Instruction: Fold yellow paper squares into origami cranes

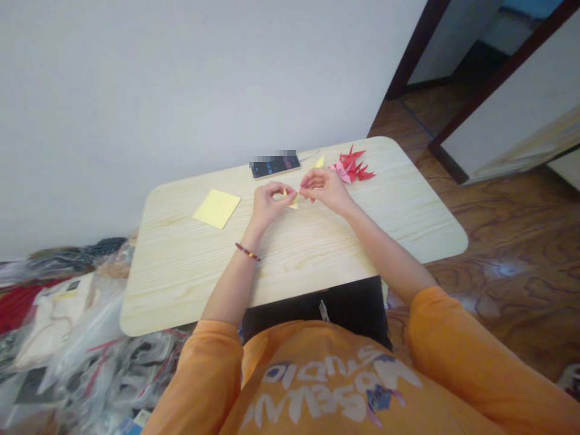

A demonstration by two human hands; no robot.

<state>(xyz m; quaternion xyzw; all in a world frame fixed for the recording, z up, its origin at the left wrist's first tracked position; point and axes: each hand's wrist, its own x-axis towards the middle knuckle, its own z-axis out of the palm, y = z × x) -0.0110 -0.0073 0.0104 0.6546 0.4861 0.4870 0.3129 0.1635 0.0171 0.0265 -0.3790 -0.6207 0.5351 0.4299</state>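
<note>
Over the middle of a pale wooden table, my left hand and my right hand both pinch a small folded piece of yellow paper between their fingertips. A beaded bracelet sits on my left wrist. To the left of my hands a flat square of yellow paper lies on the table. Behind my right hand is a cluster of folded red and pink paper figures, with a small yellow folded bit beside it.
A dark phone lies at the table's far edge by the white wall. Plastic bags and fabric are piled on the floor at the left. Wooden floor and a doorway lie to the right.
</note>
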